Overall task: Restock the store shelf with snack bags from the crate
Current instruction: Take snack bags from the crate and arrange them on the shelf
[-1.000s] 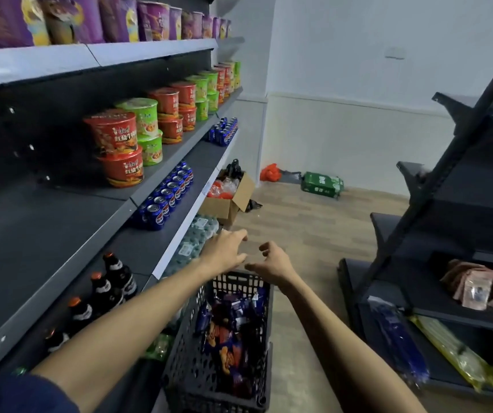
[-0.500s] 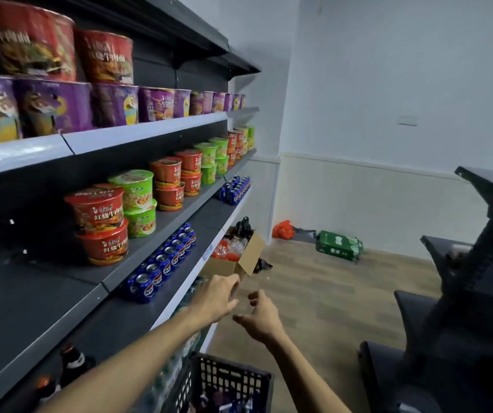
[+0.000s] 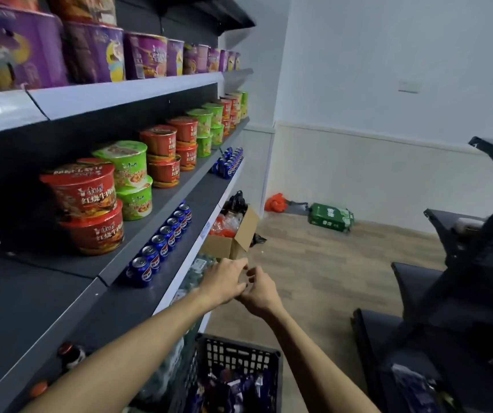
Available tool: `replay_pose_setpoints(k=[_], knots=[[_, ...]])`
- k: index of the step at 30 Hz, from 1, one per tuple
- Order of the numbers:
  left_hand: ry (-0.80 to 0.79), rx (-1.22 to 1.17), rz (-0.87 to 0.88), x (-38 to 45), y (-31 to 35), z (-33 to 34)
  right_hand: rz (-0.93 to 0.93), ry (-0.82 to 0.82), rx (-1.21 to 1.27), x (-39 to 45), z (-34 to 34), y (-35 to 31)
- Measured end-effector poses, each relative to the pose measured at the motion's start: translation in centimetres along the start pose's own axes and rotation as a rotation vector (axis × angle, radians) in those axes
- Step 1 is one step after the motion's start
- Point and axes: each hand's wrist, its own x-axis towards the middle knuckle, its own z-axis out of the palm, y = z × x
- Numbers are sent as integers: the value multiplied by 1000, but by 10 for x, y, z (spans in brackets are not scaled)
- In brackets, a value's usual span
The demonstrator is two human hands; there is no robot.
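Note:
A black plastic crate (image 3: 239, 353) stands on the floor at the bottom centre, holding several dark blue and purple snack bags (image 3: 233, 389). My left hand (image 3: 224, 280) and my right hand (image 3: 258, 290) are held out side by side above and beyond the crate, touching each other, fingers loosely curled and holding nothing. The grey store shelf (image 3: 156, 231) runs along my left, just beside my left hand.
The shelves carry noodle bowls (image 3: 87, 204), purple tubs (image 3: 144, 55), blue cans (image 3: 162, 245) and bottles (image 3: 69, 353) lower down. An open cardboard box (image 3: 233, 239) sits ahead on the floor, a green pack (image 3: 330, 217) farther back. A dark rack (image 3: 462, 278) stands at right.
The view has tilted up, so the crate dropped to the frame's bottom edge. My two hands have drawn together and now touch.

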Motion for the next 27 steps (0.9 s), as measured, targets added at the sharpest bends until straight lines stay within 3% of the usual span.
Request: replay_pose_setpoints(k=[12,27], knots=[[-172,-116,-36,-24,-45,109,145,-102,-31,-3,86,75],[-341,-197,-254,-70,-58,270,204,-335,-20,-14,165,203]])
